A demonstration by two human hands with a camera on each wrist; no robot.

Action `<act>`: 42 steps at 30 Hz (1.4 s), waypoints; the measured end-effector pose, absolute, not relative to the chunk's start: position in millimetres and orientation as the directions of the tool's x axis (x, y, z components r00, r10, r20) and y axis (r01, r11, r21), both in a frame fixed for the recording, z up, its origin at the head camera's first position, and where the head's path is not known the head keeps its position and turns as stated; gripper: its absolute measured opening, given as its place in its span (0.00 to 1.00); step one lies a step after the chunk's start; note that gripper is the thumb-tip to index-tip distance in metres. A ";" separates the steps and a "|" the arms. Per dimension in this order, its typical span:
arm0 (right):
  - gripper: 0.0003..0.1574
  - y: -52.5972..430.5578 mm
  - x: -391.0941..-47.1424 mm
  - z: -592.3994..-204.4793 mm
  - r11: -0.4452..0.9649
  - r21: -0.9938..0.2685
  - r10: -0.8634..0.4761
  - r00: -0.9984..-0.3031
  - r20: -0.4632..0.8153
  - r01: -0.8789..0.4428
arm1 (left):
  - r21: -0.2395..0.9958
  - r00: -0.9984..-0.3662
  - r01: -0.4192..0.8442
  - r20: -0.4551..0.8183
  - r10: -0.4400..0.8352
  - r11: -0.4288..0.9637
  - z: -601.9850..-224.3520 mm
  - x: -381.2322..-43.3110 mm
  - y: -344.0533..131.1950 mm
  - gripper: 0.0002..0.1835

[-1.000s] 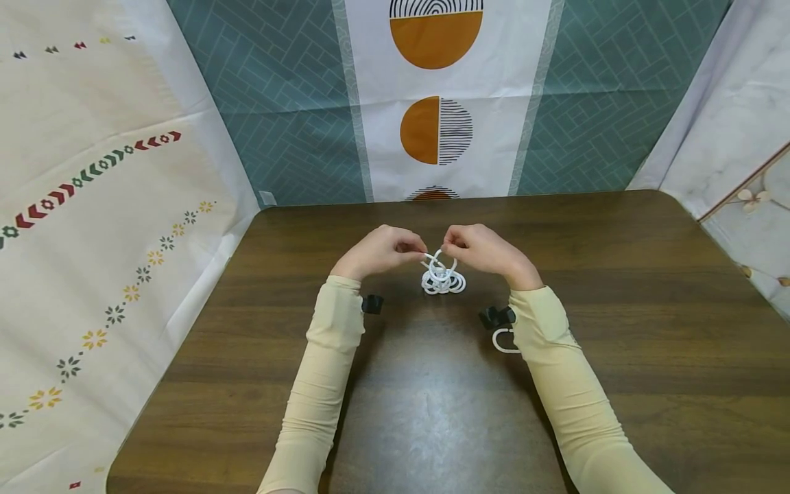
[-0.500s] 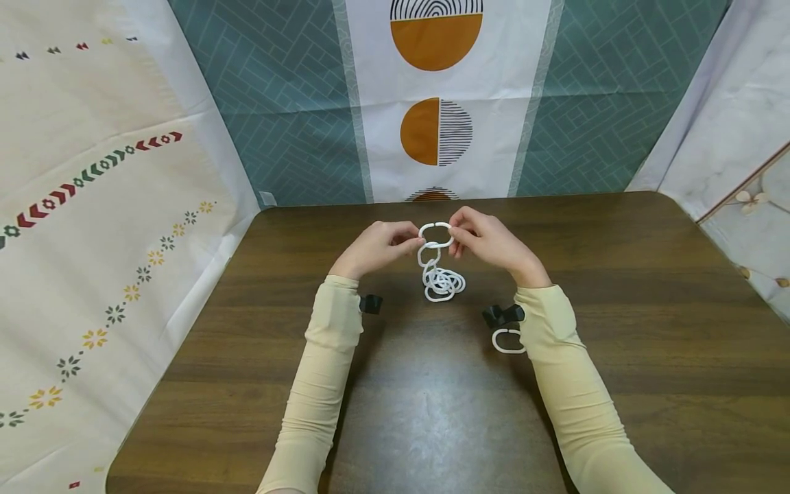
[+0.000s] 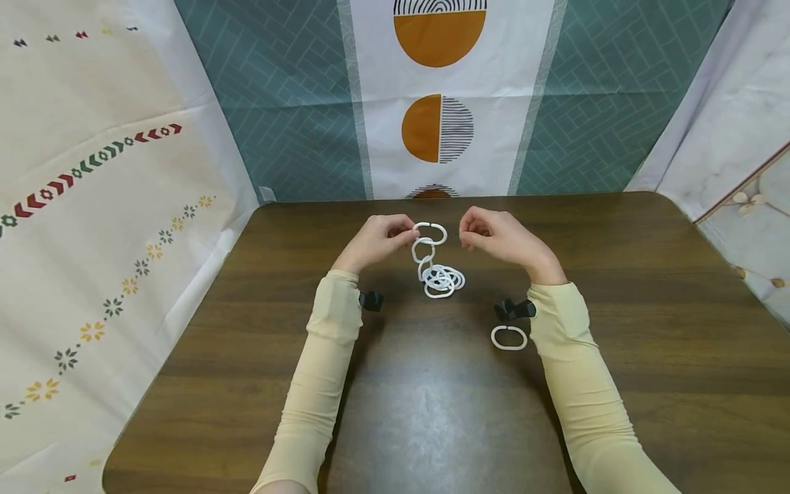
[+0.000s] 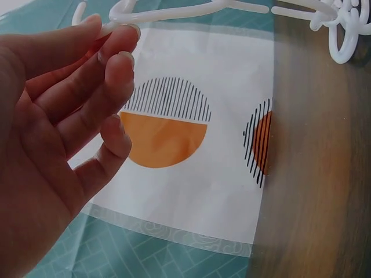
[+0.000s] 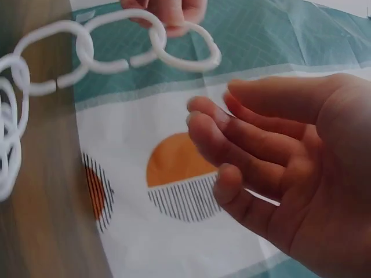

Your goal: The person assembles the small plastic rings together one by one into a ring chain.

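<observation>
My left hand (image 3: 379, 241) pinches the end link (image 3: 445, 234) of a white plastic chain between thumb and forefinger. From it the joined oval links hang down to a heap of links (image 3: 441, 281) on the table. In the right wrist view the end link (image 5: 188, 65) hooks through a second link (image 5: 55, 25) further along the chain, each with a small slit in its side. My right hand (image 3: 503, 240) is raised just right of the chain, fingers loosely bent and holding nothing. Its palm and fingers (image 5: 261, 139) show apart from the chain in the right wrist view.
A single white link (image 3: 509, 348) lies on the brown wooden table (image 3: 426, 425), beside the right wrist. Black wrist cameras (image 3: 372, 301) sit on both sleeves. A patterned cloth (image 3: 296, 103) hangs behind the table's far edge.
Both hands gripped the chain's end link half a second ago, lifting it from the heap. The right hand has since let go and moved right; the left has shifted slightly left with the link.
</observation>
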State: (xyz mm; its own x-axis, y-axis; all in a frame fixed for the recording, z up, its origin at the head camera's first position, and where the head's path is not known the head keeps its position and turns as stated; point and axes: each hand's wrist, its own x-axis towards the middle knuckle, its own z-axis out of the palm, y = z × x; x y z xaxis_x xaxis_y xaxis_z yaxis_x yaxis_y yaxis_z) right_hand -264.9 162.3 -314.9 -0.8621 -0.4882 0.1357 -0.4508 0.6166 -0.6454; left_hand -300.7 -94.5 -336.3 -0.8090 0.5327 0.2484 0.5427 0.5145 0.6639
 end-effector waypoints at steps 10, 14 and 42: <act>0.09 184.4 -250.3 -335.5 0.717 -0.404 -0.693 -0.643 -0.325 -0.568 | 0.656 -0.811 0.542 0.243 0.532 0.525 -328.8 -306.5 -97.5 0.07; 0.12 195.5 -242.1 -345.4 0.778 -0.366 -0.628 -0.650 -0.427 -0.511 | 0.669 -0.815 0.536 0.251 0.522 0.515 -326.9 -308.1 -99.1 0.06; 0.07 199.7 -245.5 -315.5 0.613 -0.421 -0.732 -0.681 0.013 -0.668 | 0.710 -0.805 0.510 0.195 0.561 0.486 -339.0 -300.9 -88.4 0.07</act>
State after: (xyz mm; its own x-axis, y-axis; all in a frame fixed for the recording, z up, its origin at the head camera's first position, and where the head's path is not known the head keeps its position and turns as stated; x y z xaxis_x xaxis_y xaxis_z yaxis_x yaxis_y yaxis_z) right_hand -245.5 199.7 -315.5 -0.6807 -0.7325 0.0134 -0.6683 0.6133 -0.4210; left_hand -300.9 -88.4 -339.0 -0.8047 0.5609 0.1947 0.5103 0.4857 0.7097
